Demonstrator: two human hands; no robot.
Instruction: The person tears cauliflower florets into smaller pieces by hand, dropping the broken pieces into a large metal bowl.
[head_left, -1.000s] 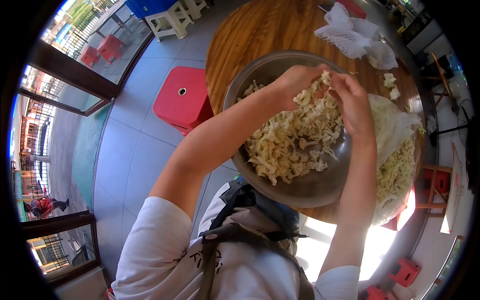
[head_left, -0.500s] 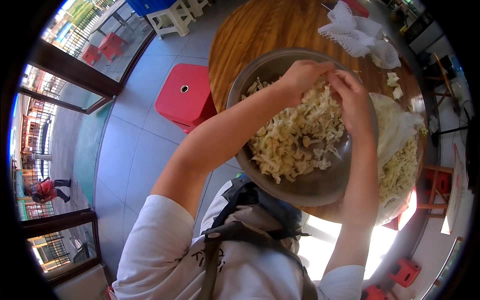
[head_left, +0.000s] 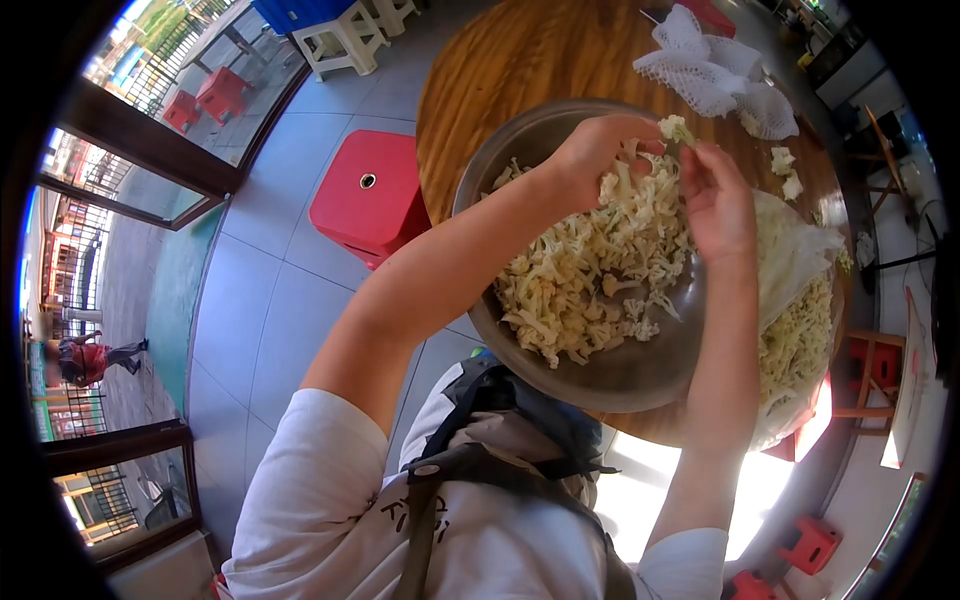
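Note:
A large steel bowl (head_left: 640,385) on the round wooden table holds many small cauliflower pieces (head_left: 570,290). Over its far part, my left hand (head_left: 605,160) has curled fingers around a piece of cauliflower, partly hidden by the hand. Just to the right, my right hand (head_left: 718,195) pinches a small floret (head_left: 675,129) between thumb and fingertips, above the bowl's far right rim. A clear plastic bag (head_left: 795,320) full of pale shredded pieces lies against the bowl's right side.
White foam netting (head_left: 710,70) and a few loose florets (head_left: 785,172) lie on the wooden table (head_left: 530,50). A red stool (head_left: 365,195) stands left of the table. Outside the glass doors a person in red (head_left: 85,360) is bent over.
My hands were together over the cauliflower and have moved slightly apart. A floret now shows at my right fingertips. The person outside has shifted a little.

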